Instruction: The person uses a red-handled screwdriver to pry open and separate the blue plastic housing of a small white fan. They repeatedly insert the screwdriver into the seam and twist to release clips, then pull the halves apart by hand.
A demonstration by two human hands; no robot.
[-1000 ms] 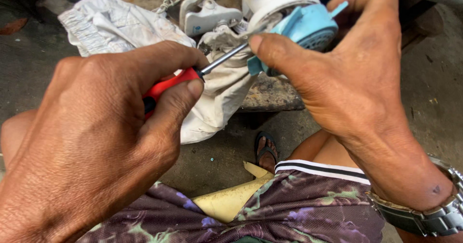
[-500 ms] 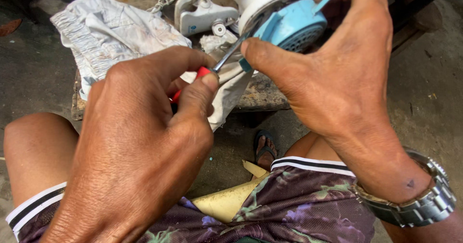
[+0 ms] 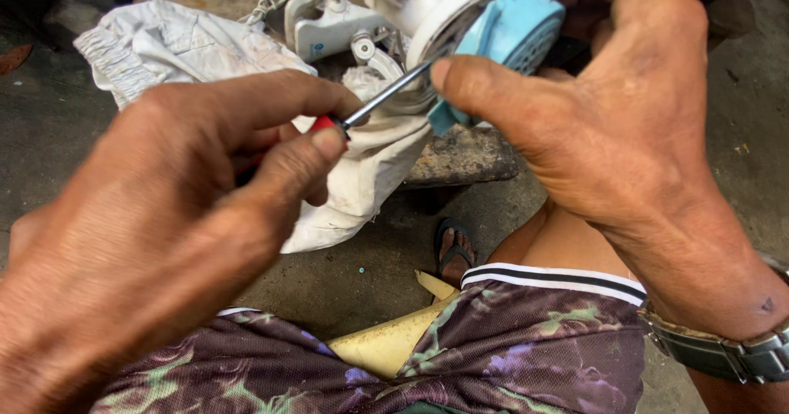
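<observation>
My left hand [image 3: 173, 217] grips a screwdriver [image 3: 374, 106] with a red handle and a thin metal shaft. The shaft points up and right, its tip against a white and light blue plastic appliance part [image 3: 509, 23]. My right hand [image 3: 608, 126] holds that part by its blue vented cover, the thumb pressed right beside the screwdriver tip. The handle is mostly hidden under my left fingers.
A crumpled white cloth [image 3: 189, 48] lies on a worn block [image 3: 464, 155], next to a white plastic housing [image 3: 329, 23]. Below are my patterned shorts [image 3: 493, 348], a sandalled foot [image 3: 454, 249] on the concrete floor and a yellowish piece [image 3: 386, 344]. A metal watch [image 3: 731, 348] is on my right wrist.
The view has shifted down and left, so both hands sit lower. My left hand has turned on the screwdriver, hiding more of the red handle. The tip stays at the blue cover.
</observation>
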